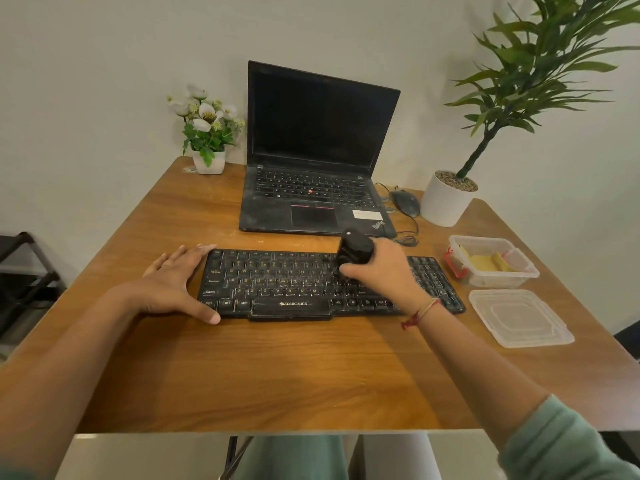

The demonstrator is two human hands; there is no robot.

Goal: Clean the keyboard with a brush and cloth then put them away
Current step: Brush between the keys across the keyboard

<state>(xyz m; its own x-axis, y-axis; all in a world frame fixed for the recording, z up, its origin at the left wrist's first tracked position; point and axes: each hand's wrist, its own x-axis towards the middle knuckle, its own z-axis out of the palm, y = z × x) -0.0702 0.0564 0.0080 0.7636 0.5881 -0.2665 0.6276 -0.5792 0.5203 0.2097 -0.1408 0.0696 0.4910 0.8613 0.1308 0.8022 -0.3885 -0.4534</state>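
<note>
Wood-grain counter [277, 368] carries everything here, and reading from the left, the left hand [176, 282] lies flat and spread, holding nothing, its fingers and thumb bracing the left end of the black keyboard [277, 285]. The keys look dusty and speckled, so the cleaning seems far from done. Toward the right half of the keyboard, the right hand [381, 271] is closed around a stubby black brush [355, 249], held upright with its lower end down on the keys; the bristles themselves are hidden. Further right, an open clear container [519, 277] holds what appears to be the yellow cloth [485, 262], unused, with its lid [519, 318] lying just in front. By my judgement brushing is under way; wiping and putting away remain.
</note>
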